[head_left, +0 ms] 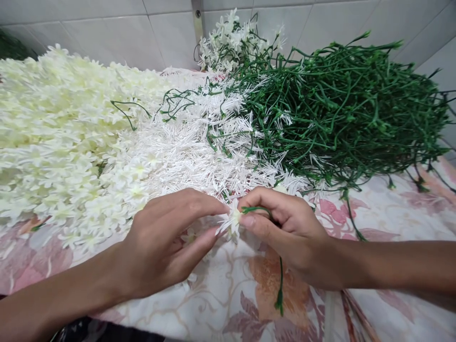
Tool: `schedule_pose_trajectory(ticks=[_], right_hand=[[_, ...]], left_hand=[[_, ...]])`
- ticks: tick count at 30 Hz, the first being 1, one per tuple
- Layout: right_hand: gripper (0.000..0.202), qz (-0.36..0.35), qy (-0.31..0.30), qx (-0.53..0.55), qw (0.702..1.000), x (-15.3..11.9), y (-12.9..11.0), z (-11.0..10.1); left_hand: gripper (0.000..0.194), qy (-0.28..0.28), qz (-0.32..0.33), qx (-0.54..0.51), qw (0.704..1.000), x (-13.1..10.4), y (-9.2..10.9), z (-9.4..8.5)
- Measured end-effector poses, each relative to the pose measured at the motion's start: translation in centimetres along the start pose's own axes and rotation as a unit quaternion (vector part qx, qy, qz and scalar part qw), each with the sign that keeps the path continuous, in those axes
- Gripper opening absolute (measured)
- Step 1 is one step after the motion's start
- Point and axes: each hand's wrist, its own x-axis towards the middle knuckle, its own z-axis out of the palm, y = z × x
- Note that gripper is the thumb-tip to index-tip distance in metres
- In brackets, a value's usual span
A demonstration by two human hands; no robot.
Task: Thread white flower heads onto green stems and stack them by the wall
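Note:
Near the middle, my right hand (285, 223) pinches a white artificial flower (234, 221) at its pale yellow base, together with a green plastic stem (256, 209). The lower end of a green stem (280, 289) hangs below this hand. White thread-like stamens (223, 224) fan out of the flower to the left. My left hand (174, 237) is at these stamens, with thumb and index finger apart on either side of them. Its fingertips touch or nearly touch the stamens and petals; I cannot tell how firmly. The other left fingers are partly hidden.
A large heap of white-yellow flower heads (64, 142) lies at left. Loose white stamens (178, 156) are piled in the centre, and green stems (349, 109) at right. Assembled flowers (235, 42) stand against the tiled wall (107, 38). A floral cloth (199, 308) lies underneath.

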Motion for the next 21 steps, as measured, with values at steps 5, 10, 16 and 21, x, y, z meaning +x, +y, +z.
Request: schedule_pose_trajectory(ticks=[5,10,16,21], right_hand=[[0.01,-0.02,0.007,-0.037,0.999,0.03,-0.04,0.06],[0.011,-0.02,0.023,-0.019,0.999,0.13,0.08,0.14],[0.01,-0.025,0.039,-0.065,0.997,0.08,0.16,0.16],[0.011,-0.046,0.045,-0.116,0.991,-0.08,0.47,0.22]], left_hand=[[0.015,0.01,-0.028,-0.001,1.0,-0.09,0.22,0.36],[0.011,0.02,-0.026,0.001,0.999,-0.02,0.44,0.21],[0.015,0.04,-0.007,0.009,0.999,0.0,0.69,0.06],[0.009,0.017,-0.044,-0.041,0.998,0.17,0.57,0.21]])
